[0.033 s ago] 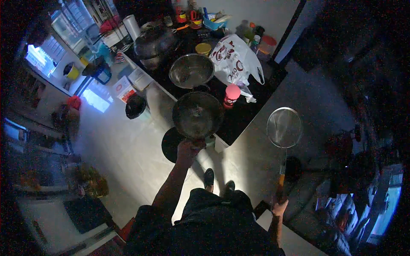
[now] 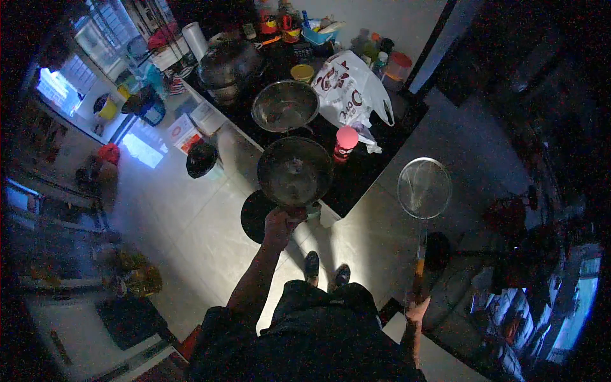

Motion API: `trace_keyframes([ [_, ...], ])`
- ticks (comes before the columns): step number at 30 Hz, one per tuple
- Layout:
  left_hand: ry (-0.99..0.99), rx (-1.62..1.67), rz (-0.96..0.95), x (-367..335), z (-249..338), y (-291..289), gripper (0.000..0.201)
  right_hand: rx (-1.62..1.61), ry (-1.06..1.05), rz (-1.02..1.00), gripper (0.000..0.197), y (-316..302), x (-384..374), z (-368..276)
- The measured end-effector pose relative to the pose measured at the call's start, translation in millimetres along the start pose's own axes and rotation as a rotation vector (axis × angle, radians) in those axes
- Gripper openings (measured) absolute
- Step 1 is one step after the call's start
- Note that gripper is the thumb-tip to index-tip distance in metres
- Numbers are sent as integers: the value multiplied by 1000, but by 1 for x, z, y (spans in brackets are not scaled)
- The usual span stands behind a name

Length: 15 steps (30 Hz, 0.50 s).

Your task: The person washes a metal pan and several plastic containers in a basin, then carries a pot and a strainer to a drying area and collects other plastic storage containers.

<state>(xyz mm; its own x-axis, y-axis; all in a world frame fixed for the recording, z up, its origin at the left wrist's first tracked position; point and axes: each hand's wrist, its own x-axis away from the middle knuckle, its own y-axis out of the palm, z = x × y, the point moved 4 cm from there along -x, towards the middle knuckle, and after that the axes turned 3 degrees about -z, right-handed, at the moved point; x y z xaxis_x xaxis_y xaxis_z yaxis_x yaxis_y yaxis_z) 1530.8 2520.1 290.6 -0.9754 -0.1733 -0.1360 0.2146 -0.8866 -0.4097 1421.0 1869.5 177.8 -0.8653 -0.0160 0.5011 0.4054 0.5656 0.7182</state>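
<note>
My left hand [image 2: 280, 228] is closed on the near side of a dark round pan [image 2: 294, 170], held level in front of the counter's near corner with its hollow facing up. Just past it, a shiny metal bowl [image 2: 286, 105] rests on the black counter. Out to the right, my right hand [image 2: 417, 310] grips the handle of a round wire mesh strainer [image 2: 424, 188]. Its mesh ring points away from me, over the floor. A pink-lidded red jar [image 2: 344, 144] stands close to the pan's right side.
On the black counter [image 2: 382, 153] are a white plastic bag [image 2: 353, 89], a large dark lidded pot [image 2: 229, 67], a yellow-lidded tub [image 2: 301, 72] and several bottles [image 2: 291, 28]. A bin with a black liner [image 2: 202, 159] stands on the floor to the left.
The strainer's mesh ring has shifted very slightly away from me. My left hand and the pan look almost the same.
</note>
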Motion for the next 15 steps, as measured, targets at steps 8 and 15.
trace_keyframes([
  [8, 38, -156, 7, -8, -13, -7, 33, 1477, -446, 33, 20, 190, 7, 16],
  [15, -207, 888, 74, -16, -21, 2, 33, 1147, -516, -247, 12, 243, -37, 17],
])
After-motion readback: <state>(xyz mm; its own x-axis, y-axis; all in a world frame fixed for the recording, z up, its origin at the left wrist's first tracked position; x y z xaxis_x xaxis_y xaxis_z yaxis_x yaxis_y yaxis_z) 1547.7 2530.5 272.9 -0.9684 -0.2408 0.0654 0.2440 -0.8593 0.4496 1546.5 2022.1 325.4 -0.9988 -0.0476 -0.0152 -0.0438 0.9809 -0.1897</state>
